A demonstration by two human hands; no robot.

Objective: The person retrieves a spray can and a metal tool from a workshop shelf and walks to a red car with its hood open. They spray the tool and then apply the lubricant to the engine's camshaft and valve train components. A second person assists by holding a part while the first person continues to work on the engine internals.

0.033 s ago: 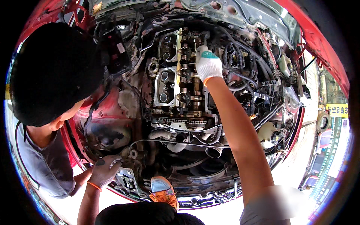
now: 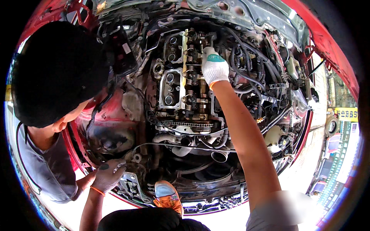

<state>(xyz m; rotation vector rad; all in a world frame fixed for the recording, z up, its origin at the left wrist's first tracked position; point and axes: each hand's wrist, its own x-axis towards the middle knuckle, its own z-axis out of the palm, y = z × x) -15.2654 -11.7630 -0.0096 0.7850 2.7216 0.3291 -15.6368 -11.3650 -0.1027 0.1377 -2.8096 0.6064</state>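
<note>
In a white knitted glove with a green patch, my right hand (image 2: 215,68) reaches over the right side of an opened engine. It is closed beside the camshaft (image 2: 203,90). The fingertips point away, and whatever they hold is hidden. Along the middle of the cylinder head run several valve springs (image 2: 189,98), and a timing chain (image 2: 185,124) crosses its near end. My left hand (image 2: 109,174), in a greyish glove with a dark smudge, is curled over the car's front frame (image 2: 131,183) at the near left corner.
A person in a black cap (image 2: 58,77) leans in from the left. Hoses and wiring (image 2: 246,61) crowd the engine's right side. A thin cable (image 2: 173,145) crosses in front of it. My orange shoe (image 2: 168,196) rests at the front edge. The raised red hood (image 2: 327,42) borders the far right.
My right hand has tilted very slightly at the same spot. The other person's head has shifted a little to the right. My left hand has stayed in place.
</note>
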